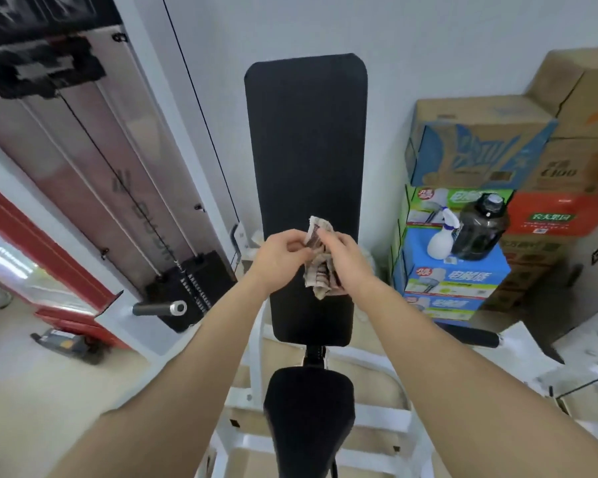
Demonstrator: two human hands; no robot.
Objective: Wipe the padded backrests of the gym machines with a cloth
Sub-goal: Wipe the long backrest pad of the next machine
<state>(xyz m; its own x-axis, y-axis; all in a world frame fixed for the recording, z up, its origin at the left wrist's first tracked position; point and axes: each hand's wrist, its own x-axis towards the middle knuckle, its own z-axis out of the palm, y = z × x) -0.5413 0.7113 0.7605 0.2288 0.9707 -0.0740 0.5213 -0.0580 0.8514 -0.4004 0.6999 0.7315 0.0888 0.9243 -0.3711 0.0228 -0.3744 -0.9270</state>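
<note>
A long black padded backrest (pixel 306 139) stands upright in front of me, with a black seat pad (pixel 309 405) below it on a white frame. A crumpled, patterned beige-and-brown cloth (pixel 320 267) is held in front of the backrest's lower half. My left hand (pixel 280 257) pinches the cloth's left edge. My right hand (pixel 346 260) grips it from the right. Whether the cloth touches the pad I cannot tell.
A weight stack with cables (pixel 190 281) and a grey handle (pixel 159 308) stands to the left. Stacked cardboard boxes (pixel 480 150) fill the right, with a white spray bottle (pixel 442 236) and a dark water jug (pixel 480 225) on a blue box. A white wall lies behind.
</note>
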